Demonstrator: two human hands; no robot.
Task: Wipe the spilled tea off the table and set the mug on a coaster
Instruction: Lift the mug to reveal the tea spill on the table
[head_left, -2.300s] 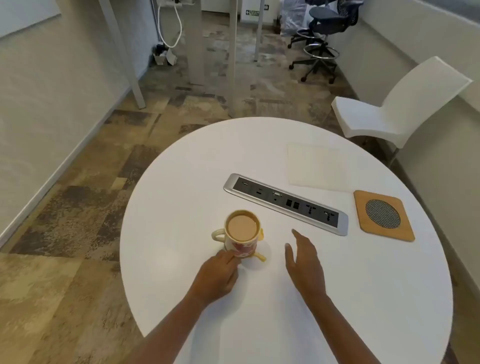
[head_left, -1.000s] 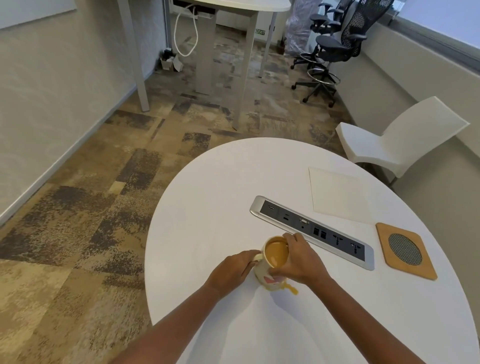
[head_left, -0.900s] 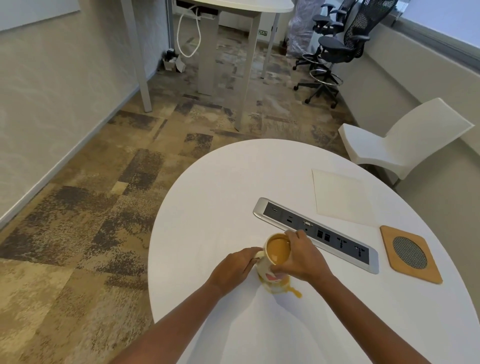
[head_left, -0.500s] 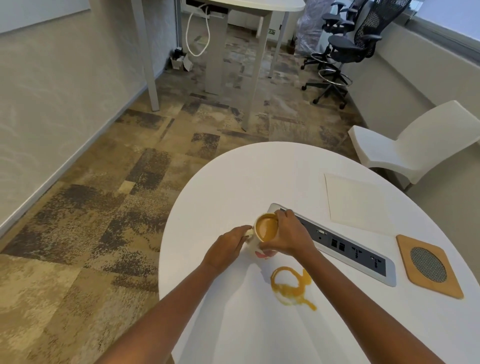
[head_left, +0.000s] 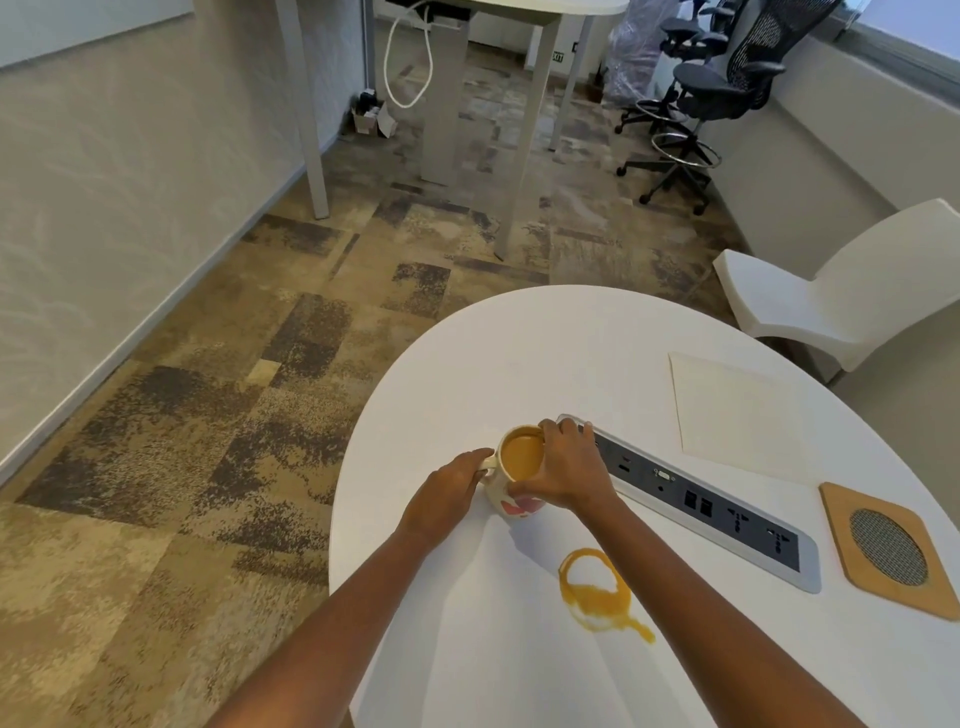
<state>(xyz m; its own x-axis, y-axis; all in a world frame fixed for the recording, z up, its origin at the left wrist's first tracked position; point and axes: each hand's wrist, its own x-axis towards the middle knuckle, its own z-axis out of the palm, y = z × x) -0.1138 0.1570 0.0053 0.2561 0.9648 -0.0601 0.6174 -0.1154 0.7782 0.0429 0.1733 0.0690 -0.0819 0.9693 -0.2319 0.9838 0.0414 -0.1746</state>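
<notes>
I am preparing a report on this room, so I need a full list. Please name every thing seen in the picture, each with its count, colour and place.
table: one, white, round, near right
mug: one, white with red marks, holding tea, at the panel's left end
spill: one, orange-brown ring and puddle, on the table, nearer than the mug
panel: one, grey with dark sockets, across the table's middle
coaster: one, wooden with grey mesh, table's right edge
napkin: one, off-white, behind the panel
chair: one, white, beyond the table, right
office chairs: at least two, black, far right
desk: one, white, far
cable: one, white, hanging under the desk
left hand: one, grip at the mug's handle
right hand: one, grip over the mug's rim
</notes>
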